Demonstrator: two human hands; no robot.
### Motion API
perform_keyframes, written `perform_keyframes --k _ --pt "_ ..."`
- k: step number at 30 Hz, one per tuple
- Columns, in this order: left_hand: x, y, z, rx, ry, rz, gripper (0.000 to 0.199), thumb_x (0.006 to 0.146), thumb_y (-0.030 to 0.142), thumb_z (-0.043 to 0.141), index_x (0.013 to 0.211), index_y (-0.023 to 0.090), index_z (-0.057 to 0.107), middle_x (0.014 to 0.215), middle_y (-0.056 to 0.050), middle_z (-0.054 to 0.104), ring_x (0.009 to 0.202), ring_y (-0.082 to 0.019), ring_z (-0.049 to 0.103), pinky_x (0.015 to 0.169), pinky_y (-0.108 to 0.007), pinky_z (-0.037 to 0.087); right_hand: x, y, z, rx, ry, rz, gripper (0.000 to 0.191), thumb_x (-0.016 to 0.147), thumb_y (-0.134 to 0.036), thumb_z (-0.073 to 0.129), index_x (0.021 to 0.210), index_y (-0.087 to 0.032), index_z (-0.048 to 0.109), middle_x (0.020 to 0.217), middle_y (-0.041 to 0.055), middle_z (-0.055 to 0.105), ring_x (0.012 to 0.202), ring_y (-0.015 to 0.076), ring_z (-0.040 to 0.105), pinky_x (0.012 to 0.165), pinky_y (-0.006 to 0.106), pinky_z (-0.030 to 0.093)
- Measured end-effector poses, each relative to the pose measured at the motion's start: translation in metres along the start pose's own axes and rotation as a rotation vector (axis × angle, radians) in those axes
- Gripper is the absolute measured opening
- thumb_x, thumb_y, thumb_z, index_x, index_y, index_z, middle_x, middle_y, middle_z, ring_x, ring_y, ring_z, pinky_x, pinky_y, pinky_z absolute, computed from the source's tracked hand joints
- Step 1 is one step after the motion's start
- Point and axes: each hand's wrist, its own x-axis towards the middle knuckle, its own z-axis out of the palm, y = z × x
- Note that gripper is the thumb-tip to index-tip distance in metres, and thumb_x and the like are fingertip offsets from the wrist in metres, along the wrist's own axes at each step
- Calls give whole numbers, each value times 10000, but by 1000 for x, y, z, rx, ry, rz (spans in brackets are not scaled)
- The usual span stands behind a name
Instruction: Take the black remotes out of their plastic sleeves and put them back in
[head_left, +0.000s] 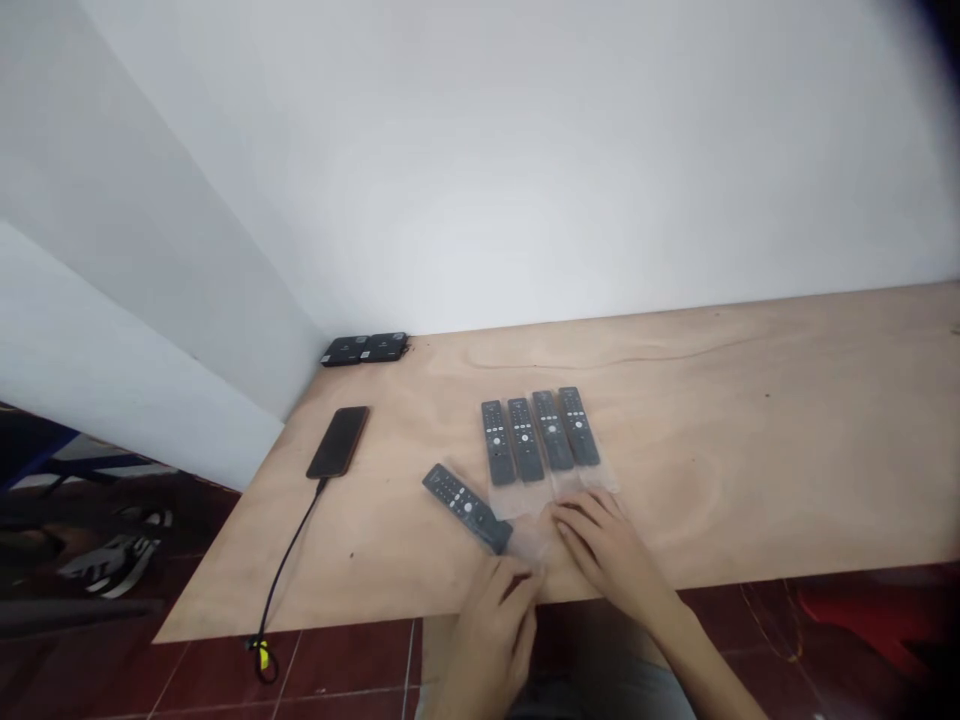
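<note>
Several dark remote controls [523, 438] in clear plastic sleeves lie side by side on the wooden table [697, 440]. One more remote control [465, 505] lies at a slant to their left, its lower end near a clear plastic sleeve [527, 540]. At the near end of that sleeve, my left hand [495, 615] has its fingers closed on the plastic. My right hand [604, 545] rests with its fingers stretched over the loose sleeve ends below the row. Whether the slanted remote sits fully inside its sleeve cannot be made out.
A phone [338, 442] lies at the left, with a black cable [289, 550] running over the table's front edge. Two flat black boxes [364, 348] sit in the back left corner against the white wall [525, 180]. A shoe [112, 565] shows at far left.
</note>
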Motion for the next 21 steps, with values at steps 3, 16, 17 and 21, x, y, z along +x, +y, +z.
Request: perform_keyframes --k 3,16,17,21 --pt "13 -19 -20 -24 41 80 541 967 -55 434 1308 242 730 1289 -132 729 1197 -267 717 1001 -426 647 0 -8 -6 8 -25 -1 310 1140 -182 523 1359 -279 720 1246 115 734 1127 328 640 976 521 559" --pt "8 -58 -39 191 71 -3 274 1104 223 599 1349 238 721 1175 -122 715 1107 -312 715 951 -486 653 -1 -6 -12 14 6 38 234 1138 -288 593 1290 -295 772 1298 119 723 1217 348 622 1053 566 546" --pt "8 -57 -37 189 68 -6 275 1107 232 603 1355 235 719 1145 -118 710 1087 -310 709 935 -481 651 -2 -4 -10 3 42 66 240 1143 -279 573 1287 -281 764 1272 123 726 1197 347 625 1043 566 544" --pt "11 -56 -35 208 50 -25 373 1088 266 651 1460 237 670 1222 -128 715 1166 -351 675 975 -523 632 -7 -4 -5 -18 84 129 232 1153 -273 531 1104 -254 757 1153 119 716 1079 326 626 964 538 537"
